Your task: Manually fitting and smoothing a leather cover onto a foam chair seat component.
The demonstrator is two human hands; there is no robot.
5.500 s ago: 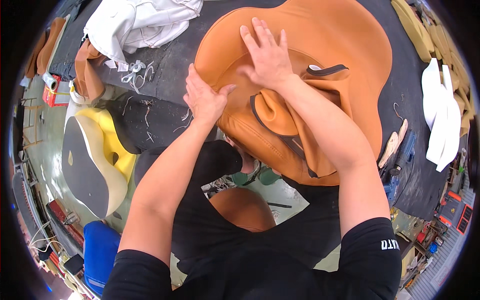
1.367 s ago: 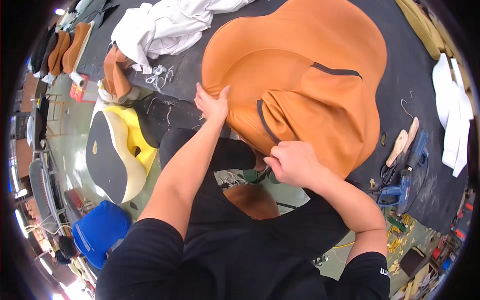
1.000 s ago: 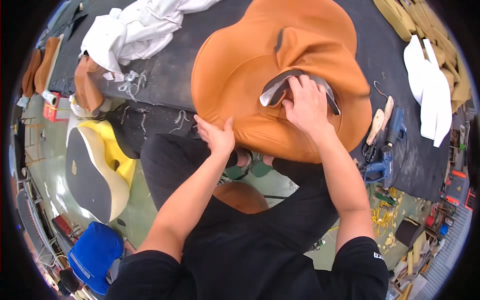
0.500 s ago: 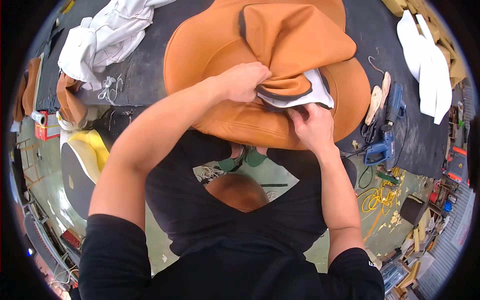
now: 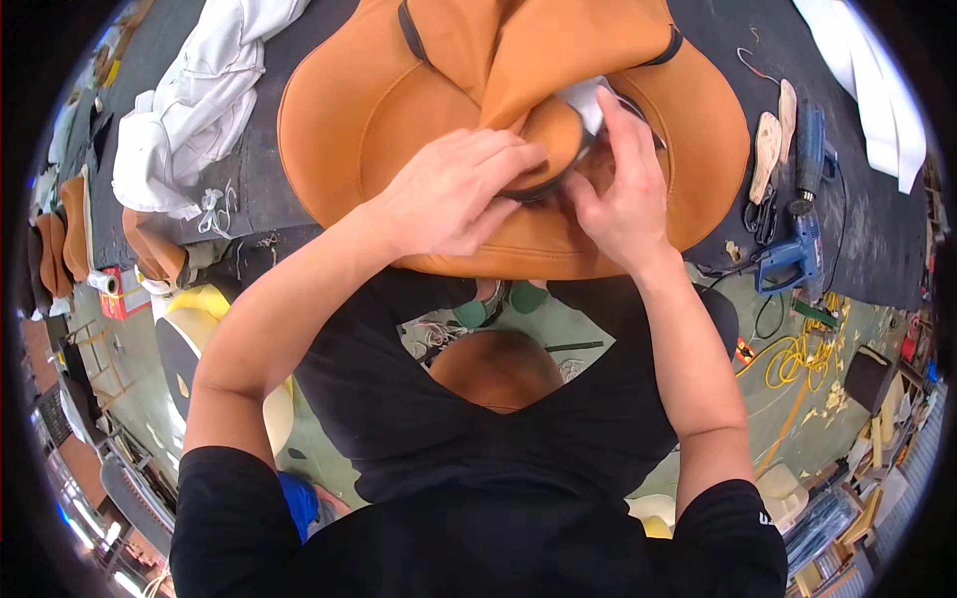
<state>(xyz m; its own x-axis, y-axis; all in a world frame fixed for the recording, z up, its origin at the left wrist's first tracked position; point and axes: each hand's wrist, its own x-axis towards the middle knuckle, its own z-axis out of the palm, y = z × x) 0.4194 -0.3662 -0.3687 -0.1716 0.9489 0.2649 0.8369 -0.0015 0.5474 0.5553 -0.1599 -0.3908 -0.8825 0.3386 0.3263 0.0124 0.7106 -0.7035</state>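
Observation:
A padded seat (image 5: 324, 130) in orange-brown leather-like material lies at the table's near edge, over my knees. On it, a loose cover (image 5: 568, 50) of the same material with dark edging is bunched and folded. My left hand (image 5: 454, 189) is closed on the cover's near folded edge, its fingers curled over it; it is slightly blurred. Beside it my right hand (image 5: 628, 194) has thumb and fingers apart, reaching into the fold. A patch of white lining (image 5: 583, 100) shows by its fingertips. Thumb contact inside the fold is hidden.
White fabric (image 5: 189, 130) lies heaped at left on the black-topped table (image 5: 289, 60). At right are a blue power tool (image 5: 793, 261) with a cord, two long tan pieces (image 5: 766, 149) and white strips (image 5: 877, 100). A yellow cable (image 5: 797, 364) lies coiled on the floor.
The seat and cover sit nearer the top of the view. My left hand has shifted down onto the folded edge; my right hand has moved up, its fingers spreading over the lining.

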